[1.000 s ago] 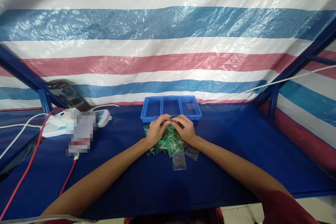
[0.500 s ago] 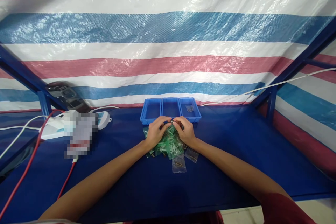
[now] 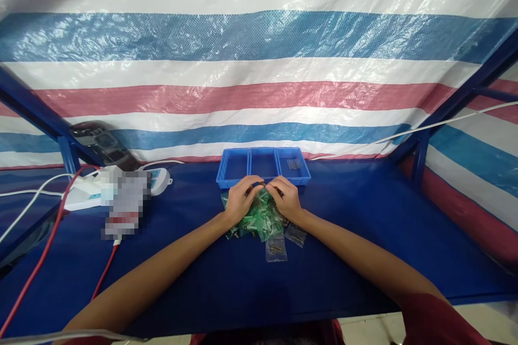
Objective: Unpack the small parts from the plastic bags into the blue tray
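Observation:
My left hand [image 3: 239, 199] and my right hand [image 3: 286, 198] meet fingertip to fingertip over a heap of small green plastic bags [image 3: 259, 219] on the blue table top. Both hands have their fingers curled and pinch a small item between them, too small to name. Two clear little bags [image 3: 277, 247] with dark parts inside lie just in front of the heap. Right behind my hands stands a blue tray with three compartments [image 3: 264, 164]; the right one holds a few small dark parts [image 3: 293, 164].
At the left lie a white power strip [image 3: 87, 192], a blurred-out object [image 3: 125, 202], a red cable [image 3: 44, 253] and a dark device [image 3: 103, 144]. A striped tarpaulin [image 3: 259, 64] closes the back. Blue frame posts [image 3: 421, 164] stand at both sides.
The hands stay together over the green bags, with only slight finger movement. The view shifted a little up and down.

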A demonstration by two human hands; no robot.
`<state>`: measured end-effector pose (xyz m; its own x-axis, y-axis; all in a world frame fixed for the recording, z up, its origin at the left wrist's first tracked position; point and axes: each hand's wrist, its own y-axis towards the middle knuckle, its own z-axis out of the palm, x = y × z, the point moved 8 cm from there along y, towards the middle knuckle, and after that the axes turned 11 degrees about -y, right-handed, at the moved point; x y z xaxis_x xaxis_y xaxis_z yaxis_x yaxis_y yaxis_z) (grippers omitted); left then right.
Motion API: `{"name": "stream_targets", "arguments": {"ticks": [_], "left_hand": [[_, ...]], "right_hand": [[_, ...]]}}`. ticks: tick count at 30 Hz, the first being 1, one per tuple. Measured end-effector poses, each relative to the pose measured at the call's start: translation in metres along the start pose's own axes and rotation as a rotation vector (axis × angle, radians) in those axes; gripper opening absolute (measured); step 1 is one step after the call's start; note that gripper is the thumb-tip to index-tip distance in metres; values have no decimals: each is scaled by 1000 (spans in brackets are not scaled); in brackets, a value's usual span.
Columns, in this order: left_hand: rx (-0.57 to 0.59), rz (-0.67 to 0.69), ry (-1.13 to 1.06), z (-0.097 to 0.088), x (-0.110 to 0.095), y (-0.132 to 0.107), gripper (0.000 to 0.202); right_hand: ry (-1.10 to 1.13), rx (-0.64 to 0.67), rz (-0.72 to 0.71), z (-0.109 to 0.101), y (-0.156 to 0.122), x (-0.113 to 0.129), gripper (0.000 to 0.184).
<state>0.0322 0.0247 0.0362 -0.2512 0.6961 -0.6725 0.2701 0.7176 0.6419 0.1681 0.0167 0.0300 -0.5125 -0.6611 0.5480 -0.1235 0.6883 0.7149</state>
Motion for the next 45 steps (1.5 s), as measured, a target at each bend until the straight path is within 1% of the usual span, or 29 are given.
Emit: {"name": "stream_targets", "arguments": {"ticks": [3, 7, 10, 14, 18, 21, 24, 27, 29, 31, 33, 35, 37, 40, 41, 42, 44, 45], "left_hand": [[-21, -20, 0, -2, 1, -1, 21], [-3, -74, 24, -1, 1, -2, 25], [-7, -103, 57, -2, 2, -2, 24], [-42, -28, 68, -5, -3, 0, 20], [-46, 54, 25, -5, -9, 0, 21], [-65, 42, 6, -7, -9, 1, 24], [-162, -74, 6, -21, -1, 9, 25], [-304, -202, -18, -46, 11, 24, 28], [-310, -261, -37, -59, 20, 36, 31], [-310, -272, 21, -74, 25, 47, 32], [-221, -237, 153, -81, 26, 56, 32], [-115, -175, 297, -81, 24, 62, 28], [-38, -137, 436, -79, 22, 66, 24], [38, -158, 561, -77, 16, 68, 30], [98, -176, 557, -74, 13, 68, 28], [194, -195, 523, -67, 10, 67, 24], [509, -244, 384, -43, 2, 53, 26], [638, -262, 310, -32, -4, 44, 28]], "right_hand": [[6, -4, 1, 0, 0, -1, 20], [7, -9, -7, 0, 0, -2, 19], [8, -11, 3, 0, -1, -2, 19], [12, -19, 7, 0, -1, -3, 18], [2, -20, 9, 1, -2, -3, 19], [5, -18, 9, 1, -2, -3, 20], [16, -20, 16, 1, -2, -3, 20], [21, -27, 19, 1, -2, -4, 20], [22, -26, 17, 1, -2, -4, 21], [22, -28, 18, 1, -2, -4, 21], [21, -29, 17, 1, -2, -4, 22], [21, -30, 15, 1, -2, -3, 22], [24, -28, 14, 1, -2, -3, 21], [25, -26, 19, 0, -1, -3, 21], [24, -24, 21, 0, -1, -3, 22], [23, -22, 24, 0, -1, -3, 22], [18, -17, 30, 0, -1, -3, 23], [15, -11, 32, 0, -1, -3, 23]]}}
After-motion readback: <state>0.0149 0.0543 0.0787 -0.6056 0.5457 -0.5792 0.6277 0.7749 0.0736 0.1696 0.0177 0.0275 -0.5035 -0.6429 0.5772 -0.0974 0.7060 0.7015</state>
